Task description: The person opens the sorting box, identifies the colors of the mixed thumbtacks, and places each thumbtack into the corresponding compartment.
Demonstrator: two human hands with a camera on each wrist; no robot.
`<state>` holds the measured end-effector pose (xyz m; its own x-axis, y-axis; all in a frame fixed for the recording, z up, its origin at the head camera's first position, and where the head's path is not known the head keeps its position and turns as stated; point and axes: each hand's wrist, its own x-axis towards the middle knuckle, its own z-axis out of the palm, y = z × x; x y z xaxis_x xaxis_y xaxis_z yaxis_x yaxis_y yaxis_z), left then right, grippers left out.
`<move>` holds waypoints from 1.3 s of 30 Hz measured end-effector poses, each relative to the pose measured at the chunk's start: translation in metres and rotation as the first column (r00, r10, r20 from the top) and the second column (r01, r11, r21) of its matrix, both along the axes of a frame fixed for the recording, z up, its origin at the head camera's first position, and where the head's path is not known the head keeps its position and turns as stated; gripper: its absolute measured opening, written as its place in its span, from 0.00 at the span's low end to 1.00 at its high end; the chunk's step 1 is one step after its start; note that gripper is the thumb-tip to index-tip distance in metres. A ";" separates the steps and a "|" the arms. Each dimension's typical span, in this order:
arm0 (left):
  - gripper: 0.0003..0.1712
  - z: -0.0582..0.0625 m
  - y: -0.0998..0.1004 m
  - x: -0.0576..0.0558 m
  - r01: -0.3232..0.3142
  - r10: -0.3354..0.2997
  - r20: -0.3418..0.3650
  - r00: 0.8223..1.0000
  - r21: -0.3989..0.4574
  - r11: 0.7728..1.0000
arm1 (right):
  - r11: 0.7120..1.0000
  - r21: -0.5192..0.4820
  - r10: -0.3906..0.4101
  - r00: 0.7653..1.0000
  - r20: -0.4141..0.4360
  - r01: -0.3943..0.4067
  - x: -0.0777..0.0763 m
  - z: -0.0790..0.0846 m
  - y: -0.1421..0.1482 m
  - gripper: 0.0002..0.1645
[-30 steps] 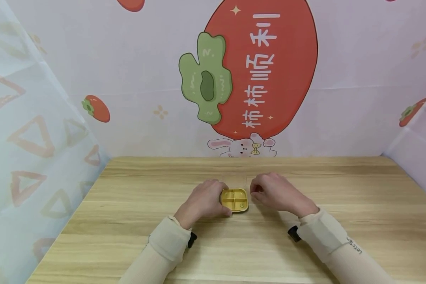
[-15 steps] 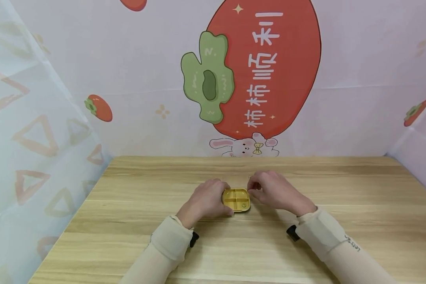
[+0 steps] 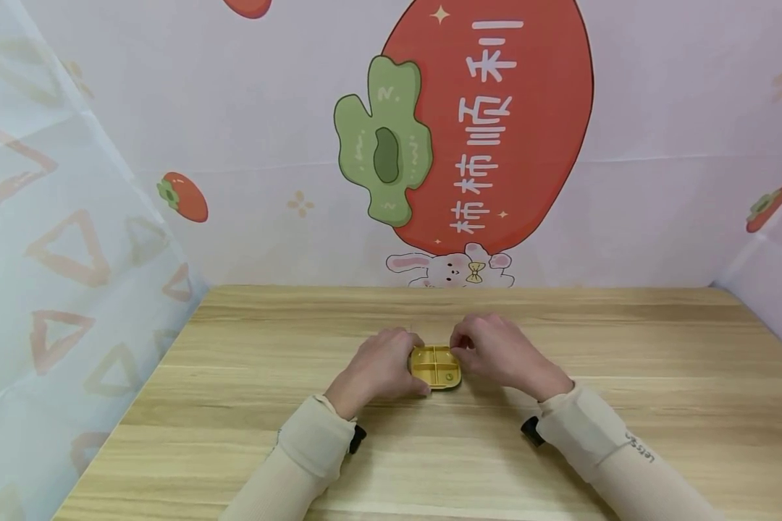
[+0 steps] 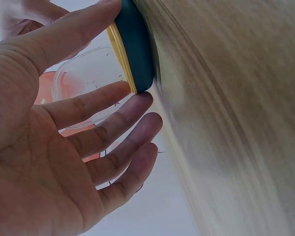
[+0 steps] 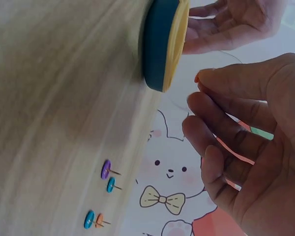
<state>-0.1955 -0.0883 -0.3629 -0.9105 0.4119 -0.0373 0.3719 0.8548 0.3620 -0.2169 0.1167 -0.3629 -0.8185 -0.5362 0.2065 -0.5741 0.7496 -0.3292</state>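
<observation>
A small four-compartment box (image 3: 435, 376), yellow inside and dark teal outside, sits on the table. Its clear lid (image 4: 83, 73) stands open at the far side. My left hand (image 3: 381, 365) holds the box by its left end, between thumb and index finger. A small round thing lies in the near right compartment, too small to make out. At the box's far right corner is my right hand (image 3: 502, 352). Its thumb and index finger pinch a small orange thumbtack (image 5: 197, 77), mostly hidden by the fingertips.
In the right wrist view several thumbtacks lie on the wooden table (image 3: 625, 434), pins sideways: a purple thumbtack (image 5: 105, 169), blue ones (image 5: 110, 185) and an orange one (image 5: 99, 220). A printed cloth wall (image 3: 267, 239) rises behind the table.
My right hand has moved left, from beside the box to over its far right corner. The left hand keeps its hold on the box. The whole view has shifted slightly.
</observation>
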 end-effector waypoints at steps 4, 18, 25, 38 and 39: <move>0.39 -0.001 0.000 -0.001 0.005 -0.005 -0.002 1.000 0.001 1.000 | 1.000 0.001 -0.018 1.000 -0.026 0.018 0.001 -0.002 -0.002 0.02; 0.39 -0.001 0.000 -0.001 -0.004 0.004 0.008 1.000 0.003 1.000 | 0.999 -0.027 -0.043 0.997 -0.058 0.041 0.005 0.000 -0.008 0.03; 0.39 -0.001 0.001 0.000 -0.010 0.010 0.014 1.000 -0.003 1.000 | 0.999 0.017 -0.044 0.997 -0.060 0.045 0.005 0.000 -0.010 0.03; 0.40 -0.001 0.000 -0.001 -0.009 0.009 0.020 1.000 0.000 1.000 | 0.993 0.102 -0.049 0.993 -0.103 0.059 0.006 0.000 -0.016 0.04; 0.40 -0.001 0.000 -0.001 -0.008 0.008 0.022 1.000 0.004 1.000 | 0.992 0.108 -0.050 0.993 -0.106 0.062 0.007 0.000 -0.017 0.04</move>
